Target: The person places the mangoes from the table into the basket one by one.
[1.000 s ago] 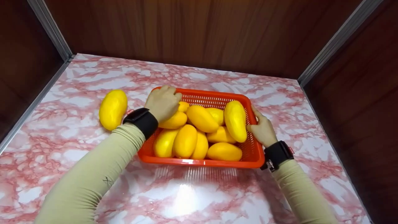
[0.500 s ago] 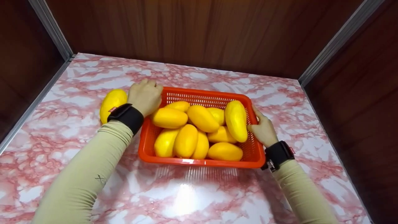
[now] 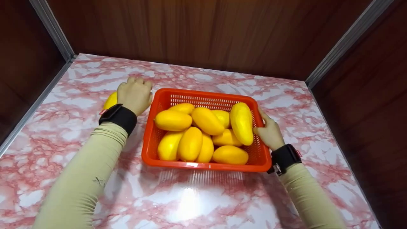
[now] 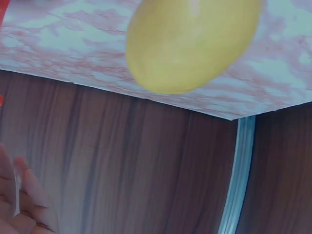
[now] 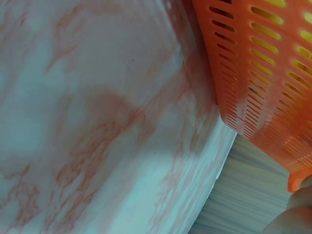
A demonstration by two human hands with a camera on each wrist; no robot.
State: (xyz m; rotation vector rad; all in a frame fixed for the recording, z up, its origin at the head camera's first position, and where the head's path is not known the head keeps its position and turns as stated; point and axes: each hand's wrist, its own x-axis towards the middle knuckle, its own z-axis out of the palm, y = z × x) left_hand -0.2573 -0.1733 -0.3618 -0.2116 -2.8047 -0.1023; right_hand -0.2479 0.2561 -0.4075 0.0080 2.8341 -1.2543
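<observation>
The loose mango [image 3: 110, 100] lies on the pink-veined marble desk [image 3: 190, 203] just left of the orange basket [image 3: 208, 166], mostly hidden in the head view behind the left hand [image 3: 134, 94]. That hand hovers over it, knuckles up, its fingers [image 3: 138, 81] bent forward and down; whether they touch the fruit cannot be told. The left wrist view shows the mango [image 4: 192, 41] lying free on the desk. The right hand [image 3: 269, 131] grips the basket's right rim, fingers curled against it. The basket holds a pile of yellow mangoes [image 3: 206, 121].
</observation>
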